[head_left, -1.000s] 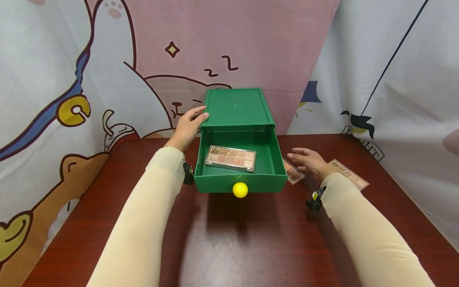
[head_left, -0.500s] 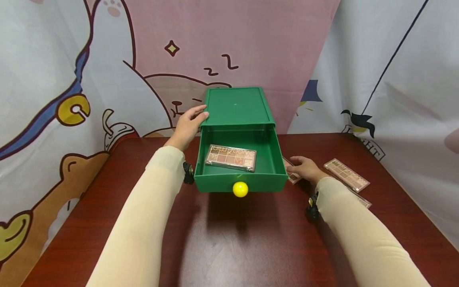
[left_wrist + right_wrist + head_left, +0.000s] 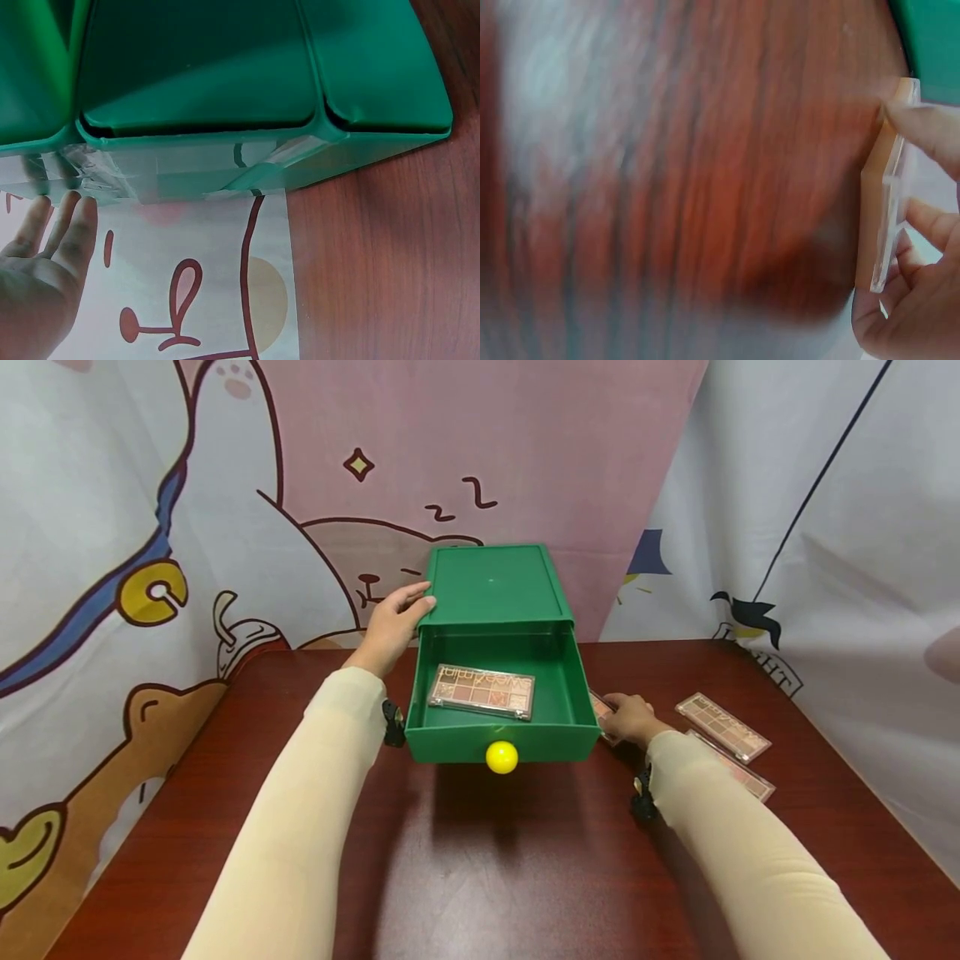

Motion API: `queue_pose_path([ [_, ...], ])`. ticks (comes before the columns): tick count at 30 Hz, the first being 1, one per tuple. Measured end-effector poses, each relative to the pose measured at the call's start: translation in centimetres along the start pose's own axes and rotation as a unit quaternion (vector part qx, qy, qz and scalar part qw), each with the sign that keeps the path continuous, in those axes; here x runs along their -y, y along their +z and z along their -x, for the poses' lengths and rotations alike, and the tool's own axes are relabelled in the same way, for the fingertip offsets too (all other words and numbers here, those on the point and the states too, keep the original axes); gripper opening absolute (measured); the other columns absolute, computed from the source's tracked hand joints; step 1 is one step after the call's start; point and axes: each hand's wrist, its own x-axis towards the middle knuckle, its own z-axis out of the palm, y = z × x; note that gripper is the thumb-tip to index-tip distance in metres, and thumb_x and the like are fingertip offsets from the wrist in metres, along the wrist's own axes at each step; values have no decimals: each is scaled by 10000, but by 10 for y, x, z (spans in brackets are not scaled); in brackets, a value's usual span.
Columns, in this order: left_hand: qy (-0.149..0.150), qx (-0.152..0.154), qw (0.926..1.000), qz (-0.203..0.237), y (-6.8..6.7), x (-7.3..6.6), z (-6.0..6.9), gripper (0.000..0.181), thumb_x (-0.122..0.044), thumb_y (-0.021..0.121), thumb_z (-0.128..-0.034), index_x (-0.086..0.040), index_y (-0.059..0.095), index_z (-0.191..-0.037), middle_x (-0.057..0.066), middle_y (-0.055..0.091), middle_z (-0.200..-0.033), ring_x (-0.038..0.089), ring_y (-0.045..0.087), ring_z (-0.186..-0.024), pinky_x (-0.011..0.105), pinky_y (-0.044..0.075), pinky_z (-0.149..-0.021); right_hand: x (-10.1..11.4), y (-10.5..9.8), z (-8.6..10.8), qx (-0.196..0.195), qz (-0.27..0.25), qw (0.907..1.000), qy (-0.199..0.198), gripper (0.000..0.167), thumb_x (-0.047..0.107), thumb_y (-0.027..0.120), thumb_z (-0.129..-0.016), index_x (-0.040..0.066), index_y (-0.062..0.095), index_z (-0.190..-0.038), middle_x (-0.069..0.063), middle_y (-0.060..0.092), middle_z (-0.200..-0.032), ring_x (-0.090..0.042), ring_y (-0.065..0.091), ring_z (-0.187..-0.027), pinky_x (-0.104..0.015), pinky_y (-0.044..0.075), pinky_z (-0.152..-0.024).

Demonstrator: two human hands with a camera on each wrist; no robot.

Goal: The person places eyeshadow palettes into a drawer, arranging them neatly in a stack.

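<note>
A green drawer box (image 3: 495, 589) stands on the table with its drawer (image 3: 450, 746) pulled out, a yellow ball knob (image 3: 502, 757) on the front. Inside the drawer lies an eyeshadow palette (image 3: 482, 692). My left hand (image 3: 390, 625) rests its outstretched fingers against the box's left side; the left wrist view shows that green wall (image 3: 210, 169) close to the fingertips. To the right of the drawer, my right hand (image 3: 632, 720) grips another eyeshadow palette (image 3: 877, 225) by its edges, thumb on one side and fingers on the other. The drawer partly hides this palette in the head view.
Two more eyeshadow palettes, one (image 3: 722, 727) behind the other (image 3: 738, 770), lie on the table to the right, the nearer partly covered by the right sleeve (image 3: 720, 810). A printed cloth (image 3: 600, 460) hangs behind the brown table (image 3: 510, 893).
My right hand has moved left and down to the palette beside the drawer and taken hold of it. The palettes at right are more uncovered. My left hand stays put.
</note>
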Motion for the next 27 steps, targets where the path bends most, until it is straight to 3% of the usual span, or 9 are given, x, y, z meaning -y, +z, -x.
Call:
queue_pose_path([
  [8, 1, 3, 10000, -9, 1, 0, 0, 457, -359, 528, -998, -251, 473, -1439, 39, 478, -1414, 211, 477, -1266, 437, 434, -999, 11, 2, 1, -36, -139, 9995, 281, 641, 57, 570, -819, -53, 395, -1426, -312, 445, -1215, -414, 280, -1032, -449, 351, -802],
  [15, 15, -20, 10000, -8, -1, 0, 0, 456, -351, 527, -999, -244, 472, -1439, 39, 482, -1411, 209, 496, -1246, 435, 444, -989, 13, -14, -4, -434, -102, 9990, 27, 713, 114, 646, -779, -58, 394, -1424, -186, 621, -894, -445, 303, -1110, -533, 282, -955],
  [17, 9, -32, 10000, -22, -1, 0, 1, 453, -353, 529, -998, -247, 476, -1435, 34, 483, -1409, 205, 499, -1241, 433, 447, -984, 20, -27, -2, -496, -124, 9987, -19, 696, 153, 678, -789, -39, 423, -1407, -181, 615, -909, -438, 320, -1109, -511, 330, -930],
  [21, 12, -12, 10000, -35, -1, -1, 1, 453, -360, 534, -995, -250, 481, -1431, 31, 483, -1406, 204, 494, -1242, 435, 446, -981, 40, -60, 4, -605, 15, 9979, -212, 651, 205, 692, -812, -25, 459, -1374, -218, 558, -1074, -345, 429, -994, -340, 419, -733],
  [24, 49, 11, 10000, -60, -1, 0, 0, 455, -357, 537, -994, -244, 482, -1431, 39, 465, -1425, 210, 477, -1267, 436, 439, -996, 57, -84, 10, -617, -226, 9971, -385, 663, 177, 671, -845, -54, 409, -1408, -265, 519, -1164, -226, 527, -846, -269, 462, -657],
  [27, 95, 20, 9999, -96, -3, 0, 0, 453, -352, 541, -994, -236, 487, -1429, 45, 440, -1453, 215, 455, -1295, 428, 427, -1018, 74, -104, 18, -604, -564, 9953, -505, 680, 126, 655, -860, -67, 356, -1439, -295, 451, -1243, -169, 528, -813, -241, 483, -621],
])
